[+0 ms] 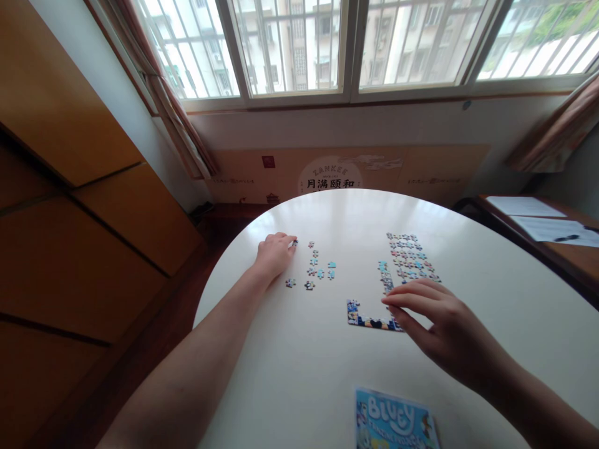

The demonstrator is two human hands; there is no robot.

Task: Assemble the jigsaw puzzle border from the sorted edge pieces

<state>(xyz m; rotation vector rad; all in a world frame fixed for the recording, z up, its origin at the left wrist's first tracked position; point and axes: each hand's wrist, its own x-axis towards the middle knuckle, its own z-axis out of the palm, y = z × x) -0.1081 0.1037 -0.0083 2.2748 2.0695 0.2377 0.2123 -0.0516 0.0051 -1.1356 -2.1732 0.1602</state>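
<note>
Shows a glossy white table (281,355) with a curved far edge. Bears a loose scatter of jigsaw pieces (321,274) toward the left, close-set rows of pieces (412,264) at right and, just beside those rows, a short column of pieces (383,267). Carries, nearer the camera, a partly joined puzzle section (367,322) and a blue item lettered "BLUEY" (392,418), partly out of view.

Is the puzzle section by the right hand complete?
Incomplete: the puzzle section shows a bottom strip rising at left, bare table above its middle.
</note>
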